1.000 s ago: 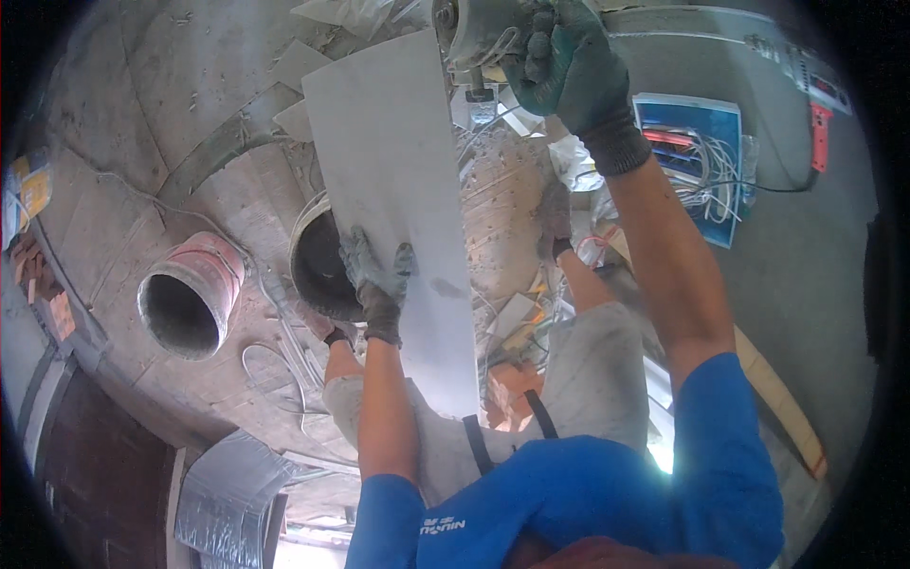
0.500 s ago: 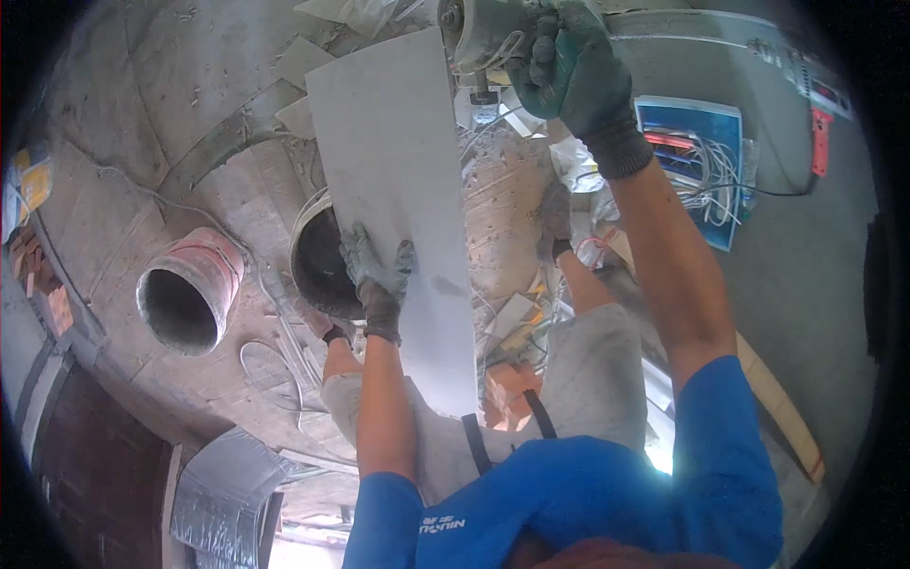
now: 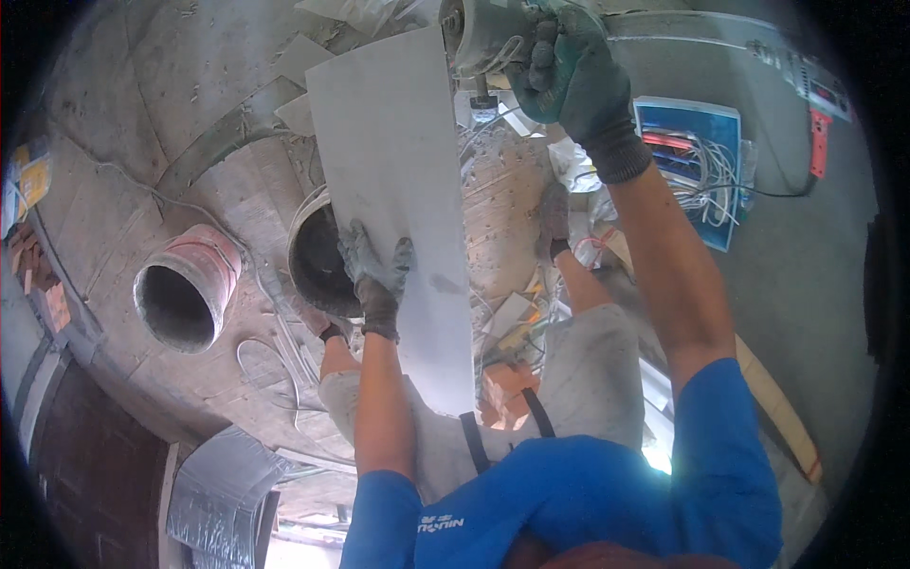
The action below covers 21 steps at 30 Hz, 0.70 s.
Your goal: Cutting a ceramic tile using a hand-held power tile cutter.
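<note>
- Beneath the left hand [image 3: 374, 270], a long pale slab [image 3: 389, 142] is seen, stretched above and below the palm.
- By that gloved hand the slab is only touched, fingers spread and nothing clasped.
- Above and right of it, the right hand's [image 3: 583, 90] fingers are curled beside a grey rounded tool [image 3: 479, 38]; whether it is gripped cannot be told.
- Just left of the left hand, a dark bucket [image 3: 296, 230] is partly covered by the slab; farther left, a pinkish bucket [image 3: 216, 261] is tipped.
- Right of the right hand, a blue box [image 3: 682, 101] is filled with cables.
</note>
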Each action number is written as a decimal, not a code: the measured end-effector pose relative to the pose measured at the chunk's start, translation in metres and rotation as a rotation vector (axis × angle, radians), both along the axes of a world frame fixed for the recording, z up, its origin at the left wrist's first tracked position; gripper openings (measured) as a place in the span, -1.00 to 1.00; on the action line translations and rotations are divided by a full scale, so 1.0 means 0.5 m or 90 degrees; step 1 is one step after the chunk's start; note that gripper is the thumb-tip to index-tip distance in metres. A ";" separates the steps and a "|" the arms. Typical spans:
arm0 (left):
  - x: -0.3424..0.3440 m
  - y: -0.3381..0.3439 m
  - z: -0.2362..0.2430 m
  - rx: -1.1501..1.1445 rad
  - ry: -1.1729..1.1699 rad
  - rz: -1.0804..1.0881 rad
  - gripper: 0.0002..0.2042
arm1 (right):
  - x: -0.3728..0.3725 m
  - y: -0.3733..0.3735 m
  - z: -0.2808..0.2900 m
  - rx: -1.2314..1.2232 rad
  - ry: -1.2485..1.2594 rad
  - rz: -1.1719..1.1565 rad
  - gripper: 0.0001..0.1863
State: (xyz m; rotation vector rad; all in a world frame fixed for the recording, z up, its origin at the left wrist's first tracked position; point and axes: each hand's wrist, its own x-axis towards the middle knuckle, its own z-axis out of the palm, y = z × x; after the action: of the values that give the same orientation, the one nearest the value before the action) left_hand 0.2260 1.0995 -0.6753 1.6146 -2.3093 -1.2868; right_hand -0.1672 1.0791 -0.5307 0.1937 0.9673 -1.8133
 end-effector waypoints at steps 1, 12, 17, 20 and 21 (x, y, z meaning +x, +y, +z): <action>0.003 0.000 -0.003 -0.013 -0.010 -0.008 -0.06 | 0.009 -0.008 0.017 0.017 -0.061 -0.037 -0.67; -0.003 0.002 0.011 0.005 0.004 0.000 -0.05 | 0.007 0.014 0.034 0.062 0.145 0.074 -0.70; -0.003 0.004 0.025 0.050 -0.017 -0.002 -0.05 | 0.028 0.007 0.061 0.035 0.086 0.093 -0.69; -0.009 0.001 0.033 0.053 -0.017 -0.005 -0.05 | 0.010 0.014 0.058 0.078 0.232 0.151 -0.68; -0.008 0.003 0.031 0.039 -0.011 -0.005 -0.06 | 0.019 0.008 0.063 0.078 0.231 0.152 -0.68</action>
State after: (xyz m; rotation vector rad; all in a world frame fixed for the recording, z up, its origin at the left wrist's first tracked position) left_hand 0.2222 1.1008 -0.6597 1.6422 -2.3109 -1.3645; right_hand -0.1575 1.0834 -0.4991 -0.1772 1.2979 -1.5982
